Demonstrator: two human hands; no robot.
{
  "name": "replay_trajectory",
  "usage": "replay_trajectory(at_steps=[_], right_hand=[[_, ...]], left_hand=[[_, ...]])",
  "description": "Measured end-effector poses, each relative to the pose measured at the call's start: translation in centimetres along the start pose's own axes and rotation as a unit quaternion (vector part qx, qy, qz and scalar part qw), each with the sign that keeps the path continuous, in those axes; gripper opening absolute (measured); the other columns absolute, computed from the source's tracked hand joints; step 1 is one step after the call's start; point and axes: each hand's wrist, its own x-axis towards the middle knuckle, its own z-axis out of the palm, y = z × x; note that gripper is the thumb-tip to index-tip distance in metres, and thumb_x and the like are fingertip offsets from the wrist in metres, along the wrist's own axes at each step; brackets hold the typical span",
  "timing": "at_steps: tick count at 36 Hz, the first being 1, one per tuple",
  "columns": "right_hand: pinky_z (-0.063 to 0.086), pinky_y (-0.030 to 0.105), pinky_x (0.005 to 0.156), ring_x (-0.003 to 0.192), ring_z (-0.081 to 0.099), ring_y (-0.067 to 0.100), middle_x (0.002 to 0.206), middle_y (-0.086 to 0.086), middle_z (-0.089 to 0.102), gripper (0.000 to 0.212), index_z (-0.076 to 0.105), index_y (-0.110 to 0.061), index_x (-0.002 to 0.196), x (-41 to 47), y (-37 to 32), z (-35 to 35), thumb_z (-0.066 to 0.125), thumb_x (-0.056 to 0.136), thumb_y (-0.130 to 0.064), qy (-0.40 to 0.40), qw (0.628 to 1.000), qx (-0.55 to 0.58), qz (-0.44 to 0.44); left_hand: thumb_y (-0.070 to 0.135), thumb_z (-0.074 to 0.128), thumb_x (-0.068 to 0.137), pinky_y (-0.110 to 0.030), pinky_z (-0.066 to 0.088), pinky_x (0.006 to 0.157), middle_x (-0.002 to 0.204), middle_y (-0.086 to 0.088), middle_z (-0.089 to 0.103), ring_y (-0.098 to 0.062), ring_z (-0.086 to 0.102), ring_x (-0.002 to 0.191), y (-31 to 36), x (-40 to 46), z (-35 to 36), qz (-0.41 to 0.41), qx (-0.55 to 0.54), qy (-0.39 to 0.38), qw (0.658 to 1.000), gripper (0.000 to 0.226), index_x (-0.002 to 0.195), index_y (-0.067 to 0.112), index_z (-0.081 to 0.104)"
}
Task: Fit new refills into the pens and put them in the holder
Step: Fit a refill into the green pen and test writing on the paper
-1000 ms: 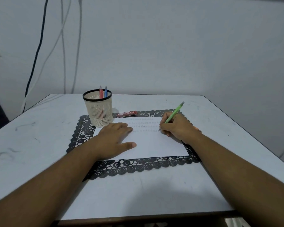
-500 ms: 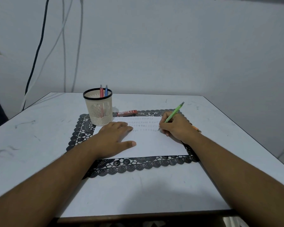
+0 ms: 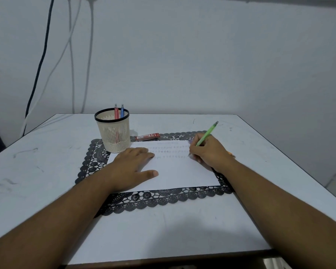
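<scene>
My right hand [image 3: 209, 151] grips a green pen [image 3: 207, 133] with its tip down on a white sheet of paper [image 3: 175, 171], beside rows of faint marks. My left hand [image 3: 132, 164] lies flat on the left part of the sheet, fingers straight. A cream mesh holder [image 3: 113, 133] with a black rim stands at the mat's far left corner, with a red pen [image 3: 116, 112] and a blue pen [image 3: 122, 111] upright in it. A red refill case [image 3: 146, 136] lies just beyond the paper. An orange thing peeks out behind my right wrist.
The paper lies on a black lace mat [image 3: 159, 200] on a white table [image 3: 163, 233]. Cables [image 3: 72, 55] hang down the wall at the back left. The table's right edge [image 3: 291, 158] runs close to my right forearm.
The pen tip and my right hand barely shift on the paper. My left hand stays flat in the same place.
</scene>
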Motion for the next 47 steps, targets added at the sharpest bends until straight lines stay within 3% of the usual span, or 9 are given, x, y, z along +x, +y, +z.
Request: replay_trajectory(at_steps=[9, 15, 18, 21, 24, 32, 37, 42, 47], right_hand=[[0.051, 0.047, 0.072, 0.056, 0.059, 0.020, 0.069, 0.016, 0.063, 0.029, 0.059, -0.017, 0.067, 0.0, -0.1, 0.0, 0.069, 0.090, -0.002, -0.017, 1.000, -0.020, 0.009], [0.047, 0.041, 0.063, 0.054, 0.057, 0.023, 0.068, 0.019, 0.061, 0.034, 0.059, -0.019, 0.063, 0.0, -0.4, 0.2, 0.066, 0.088, 0.002, 0.003, 0.999, -0.036, 0.003], [0.050, 0.047, 0.069, 0.051, 0.059, 0.019, 0.072, 0.026, 0.063, 0.033, 0.058, -0.018, 0.063, -0.2, -0.6, 0.1, 0.067, 0.087, 0.003, -0.002, 0.999, -0.040, 0.008], [0.055, 0.049, 0.075, 0.052, 0.063, 0.015, 0.063, 0.014, 0.063, 0.028, 0.056, -0.012, 0.068, -0.3, -0.7, 0.0, 0.068, 0.088, 0.002, -0.011, 0.999, -0.045, 0.017], [0.050, 0.047, 0.070, 0.054, 0.063, 0.017, 0.063, 0.012, 0.063, 0.027, 0.058, -0.014, 0.067, -0.4, -0.7, 0.1, 0.069, 0.088, -0.001, -0.012, 0.998, -0.055, 0.011], [0.048, 0.042, 0.066, 0.050, 0.060, 0.016, 0.064, 0.013, 0.065, 0.027, 0.056, -0.012, 0.069, -0.6, -1.1, 0.3, 0.066, 0.089, 0.002, 0.009, 0.998, -0.068, 0.007], [0.054, 0.040, 0.068, 0.050, 0.061, 0.013, 0.064, 0.013, 0.062, 0.029, 0.056, -0.013, 0.068, -0.7, -1.4, 0.4, 0.068, 0.089, 0.002, 0.006, 0.998, -0.064, 0.016], [0.049, 0.036, 0.063, 0.052, 0.059, 0.017, 0.064, 0.014, 0.063, 0.030, 0.057, -0.016, 0.066, -1.1, -1.7, 0.1, 0.067, 0.090, 0.001, -0.008, 0.998, -0.049, 0.024], [0.040, 0.019, 0.042, 0.048, 0.057, 0.014, 0.061, 0.014, 0.059, 0.025, 0.054, -0.010, 0.073, -1.8, -2.3, -0.1, 0.063, 0.090, 0.006, 0.028, 0.998, -0.045, 0.025]], left_hand=[[0.077, 0.035, 0.093, -0.044, 0.013, 0.127, 0.168, 0.007, 0.018, -0.017, 0.009, 0.155, 0.0, -0.1, -0.1, 0.001, 0.006, -0.005, 1.000, 0.080, 0.160, 0.035, 0.025], [0.106, 0.002, 0.057, -0.043, 0.014, 0.127, 0.167, 0.009, 0.018, -0.017, 0.009, 0.154, -0.4, -0.1, 0.0, -0.001, -0.004, -0.004, 1.000, 0.125, 0.159, 0.038, 0.025], [0.102, 0.011, 0.065, -0.042, 0.012, 0.127, 0.168, 0.010, 0.017, -0.016, 0.008, 0.154, -0.2, -0.2, 0.0, -0.004, -0.012, -0.004, 1.000, 0.115, 0.159, 0.038, 0.025], [0.081, 0.032, 0.090, -0.041, 0.010, 0.127, 0.168, 0.010, 0.016, -0.015, 0.006, 0.155, 0.1, -0.2, -0.1, -0.006, -0.005, -0.006, 1.000, 0.083, 0.160, 0.037, 0.025], [0.072, 0.040, 0.096, -0.041, 0.011, 0.127, 0.168, 0.009, 0.016, -0.015, 0.007, 0.155, 0.2, -0.2, -0.1, -0.008, 0.002, -0.006, 1.000, 0.075, 0.160, 0.036, 0.025], [0.074, 0.038, 0.095, -0.040, 0.011, 0.127, 0.168, 0.010, 0.016, -0.014, 0.006, 0.155, 0.2, -0.3, -0.1, -0.003, -0.006, -0.006, 1.000, 0.077, 0.160, 0.036, 0.024], [0.099, 0.005, 0.063, -0.038, 0.011, 0.125, 0.168, 0.010, 0.016, -0.014, 0.007, 0.154, 0.0, -0.4, -0.3, 0.000, -0.001, -0.017, 1.000, 0.117, 0.160, 0.037, 0.022], [0.079, 0.032, 0.090, -0.040, 0.012, 0.126, 0.169, 0.009, 0.015, -0.016, 0.007, 0.155, 0.2, -0.3, -0.3, -0.008, 0.012, -0.011, 1.000, 0.083, 0.161, 0.036, 0.022], [0.091, 0.019, 0.075, -0.038, 0.012, 0.125, 0.168, 0.008, 0.017, -0.016, 0.009, 0.154, 0.2, -0.3, -0.4, -0.005, 0.005, -0.019, 1.000, 0.101, 0.160, 0.036, 0.024]])
